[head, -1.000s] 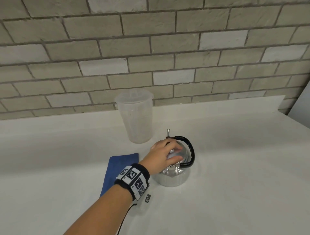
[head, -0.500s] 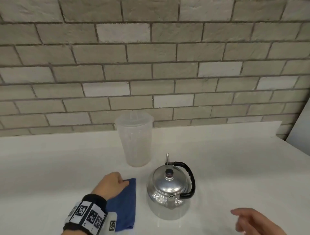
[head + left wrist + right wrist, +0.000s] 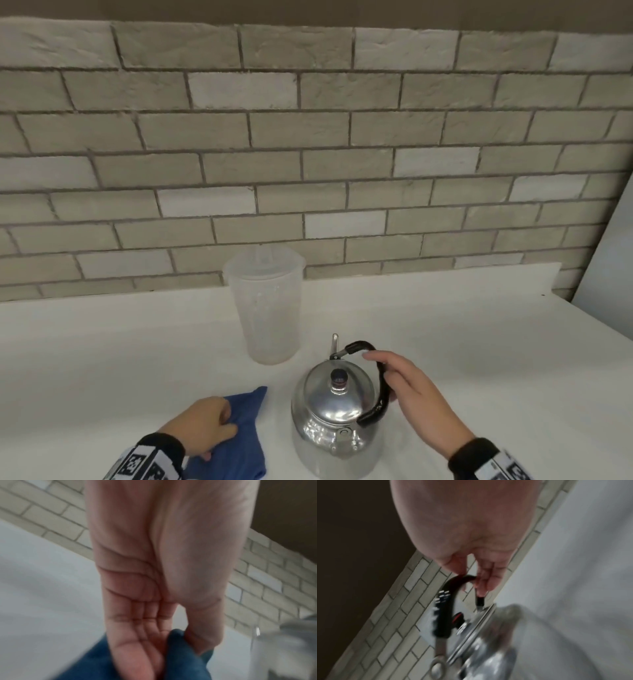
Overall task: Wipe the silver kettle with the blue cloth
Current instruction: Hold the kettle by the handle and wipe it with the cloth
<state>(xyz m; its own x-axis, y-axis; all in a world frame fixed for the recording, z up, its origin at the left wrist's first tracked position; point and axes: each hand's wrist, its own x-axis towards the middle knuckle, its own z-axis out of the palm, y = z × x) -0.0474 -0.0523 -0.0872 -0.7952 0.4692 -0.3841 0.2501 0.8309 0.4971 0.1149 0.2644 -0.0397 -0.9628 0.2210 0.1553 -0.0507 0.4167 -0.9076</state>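
Observation:
The silver kettle [image 3: 334, 425] stands on the white counter [image 3: 479, 359] with its lid on and its black handle [image 3: 381, 394] tipped to the right. My right hand [image 3: 387, 373] closes on that handle, fingers over it and thumb under. The right wrist view shows the handle [image 3: 448, 601] passing between thumb and fingers of that hand [image 3: 467, 577], above the kettle [image 3: 481, 646]. Left of the kettle lies the blue cloth [image 3: 239, 445]. My left hand [image 3: 212, 428] rests on it, and in the left wrist view this hand [image 3: 176, 635] pinches a fold of cloth [image 3: 185, 658].
A clear plastic pitcher [image 3: 265, 308] with a lid stands just behind the kettle, close to the brick wall [image 3: 308, 154]. The counter's far right end [image 3: 555, 284] meets a pale panel.
My left hand left the kettle's lid, moved left onto the blue cloth and gathered a fold. My right hand came in from the lower right and took the handle.

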